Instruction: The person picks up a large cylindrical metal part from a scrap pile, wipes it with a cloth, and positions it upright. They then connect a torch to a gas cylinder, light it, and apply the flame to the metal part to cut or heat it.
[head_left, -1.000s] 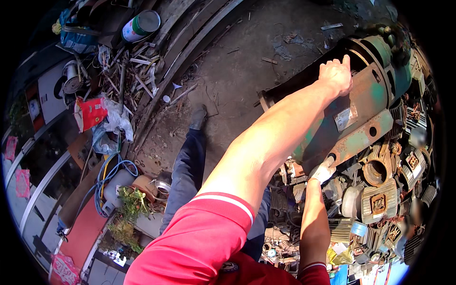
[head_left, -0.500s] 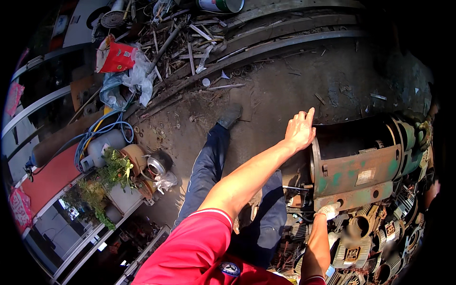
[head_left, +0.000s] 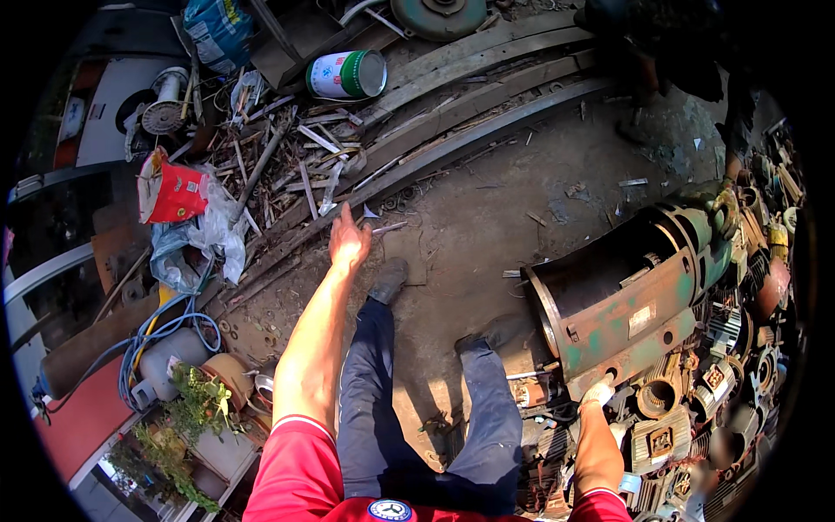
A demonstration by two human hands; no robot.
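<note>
My left hand [head_left: 350, 242] is bare and reaches forward over the floor near the timber beams. A finger points out from it, and it holds nothing. On the right, my right hand [head_left: 597, 391], in a pale glove, grips the near lower edge of a large motor housing [head_left: 622, 335]. This hollow cylinder is rusty with green paint, lies on its side and has a dark open cavity facing up. At the housing's far end is another person's gloved hand [head_left: 725, 209]; that person is mostly lost in shadow.
Several old motor parts [head_left: 665, 439] are heaped beside and below the housing. Long timber beams [head_left: 487, 70] and wood scraps [head_left: 287, 165] lie ahead. A paint bucket [head_left: 348, 74] rests on its side there. Hoses [head_left: 165, 326], a grey gas cylinder [head_left: 174, 357] and plants [head_left: 200, 400] stand left.
My left hand has swung left, away from beside the housing, toward the beams. My right hand stays on the housing's edge. The view has shifted, showing more of the far ground.
</note>
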